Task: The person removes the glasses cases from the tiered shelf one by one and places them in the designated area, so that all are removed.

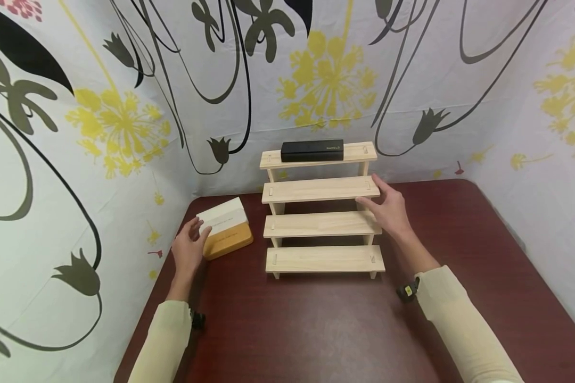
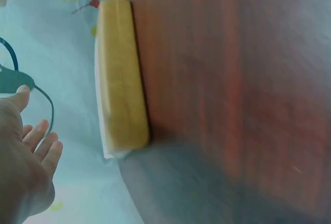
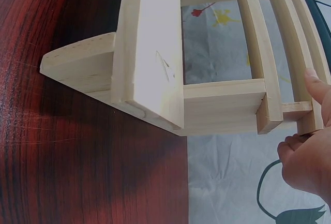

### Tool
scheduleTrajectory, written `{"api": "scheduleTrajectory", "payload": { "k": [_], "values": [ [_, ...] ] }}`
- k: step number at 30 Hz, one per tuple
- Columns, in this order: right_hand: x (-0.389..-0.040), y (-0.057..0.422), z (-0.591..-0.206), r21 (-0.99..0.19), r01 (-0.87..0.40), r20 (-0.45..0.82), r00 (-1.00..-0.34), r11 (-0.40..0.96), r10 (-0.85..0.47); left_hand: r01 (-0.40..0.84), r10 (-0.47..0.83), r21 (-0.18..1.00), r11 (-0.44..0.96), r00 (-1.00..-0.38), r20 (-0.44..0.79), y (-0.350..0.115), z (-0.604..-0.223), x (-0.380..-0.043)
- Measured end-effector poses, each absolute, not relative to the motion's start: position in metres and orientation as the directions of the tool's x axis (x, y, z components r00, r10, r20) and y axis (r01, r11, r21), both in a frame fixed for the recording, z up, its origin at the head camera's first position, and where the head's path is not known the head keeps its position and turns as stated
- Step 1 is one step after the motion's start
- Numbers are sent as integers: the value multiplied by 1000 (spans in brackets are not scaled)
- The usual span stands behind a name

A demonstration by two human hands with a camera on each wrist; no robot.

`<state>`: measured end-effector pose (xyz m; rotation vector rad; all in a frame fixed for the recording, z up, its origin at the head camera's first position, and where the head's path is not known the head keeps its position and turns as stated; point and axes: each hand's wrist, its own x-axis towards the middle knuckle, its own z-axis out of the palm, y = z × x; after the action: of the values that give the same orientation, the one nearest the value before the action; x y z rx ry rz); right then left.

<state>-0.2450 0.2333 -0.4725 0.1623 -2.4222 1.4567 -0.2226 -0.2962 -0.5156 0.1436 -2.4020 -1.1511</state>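
A pale wooden tiered stand (image 1: 326, 259) with several stepped shelves stands toward the back of the table. My right hand (image 1: 392, 210) grips the right end of its second shelf from the top, thumb at the front edge and fingers at the back. In the right wrist view, the thumb (image 3: 312, 81) lies against that board. On the top shelf sits a long black case (image 1: 312, 151) with small lettering. My left hand (image 1: 189, 249) hovers at the left side of a yellow case (image 1: 228, 241) and a white box (image 1: 222, 214), fingers loosely bent and holding nothing.
The dark red-brown table (image 1: 316, 324) meets a floral-printed cloth (image 1: 263, 117) at the back and on both sides. In the left wrist view, the yellow case's long side faces the camera, with a white edge beyond it.
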Motion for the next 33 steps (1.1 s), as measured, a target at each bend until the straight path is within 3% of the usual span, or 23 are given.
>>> {"api": "scheduleTrajectory", "payload": {
  "k": [10, 26, 33],
  "values": [
    [-244, 233, -472, -844, -239, 311, -948, 481, 75, 302, -207, 723, 621, -827, 522, -261, -489, -245],
    [-247, 236, -472, -868, -233, 288, -956, 438, 61, 343, -43, 711, 615, -885, 464, -200, -442, -279],
    [-246, 237, -470, -888, -207, 252, -966, 411, 58, 398, 31, 687, 608, -877, 480, -175, -430, -292]
  ]
}}
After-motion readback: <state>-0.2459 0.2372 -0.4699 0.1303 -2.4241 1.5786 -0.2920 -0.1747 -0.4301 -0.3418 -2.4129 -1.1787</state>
